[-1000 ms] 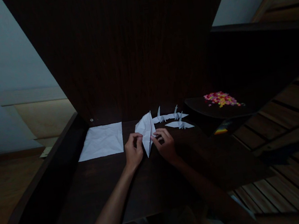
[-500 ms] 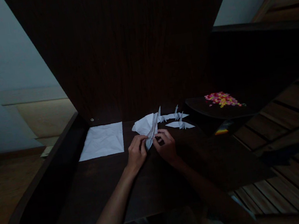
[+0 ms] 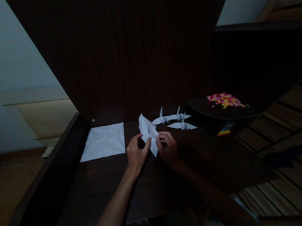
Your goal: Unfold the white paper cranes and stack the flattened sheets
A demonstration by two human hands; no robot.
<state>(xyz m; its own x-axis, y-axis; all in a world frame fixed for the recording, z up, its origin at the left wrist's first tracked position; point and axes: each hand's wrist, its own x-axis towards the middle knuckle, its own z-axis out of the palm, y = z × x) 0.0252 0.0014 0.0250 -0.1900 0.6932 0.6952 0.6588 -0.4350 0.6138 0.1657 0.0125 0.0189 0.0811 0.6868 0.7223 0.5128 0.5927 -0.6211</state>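
Observation:
A narrow, partly folded piece of white paper [image 3: 147, 132] lies on the dark wooden table [image 3: 99, 187], pointed at both ends. My left hand [image 3: 136, 155] pinches its left side with thumb and fingers. Gripping its right side is my right hand [image 3: 168, 148], fingers curled. Both hands are closed on the paper near its lower tip. A flat white paper sheet [image 3: 103, 141] lies to the left of my hands.
Two finished white paper cranes [image 3: 172, 118] [image 3: 183, 125] stand just behind my right hand. A dark dish [image 3: 209, 110] with small coloured bits [image 3: 224, 100] sits at the right. A tall dark wooden panel rises behind the table. Wooden slats are at the right.
The folded paper was opened out wider half a second ago and is now narrowed into a slim pointed shape. Both hands stayed in place, shifting their fingers on it.

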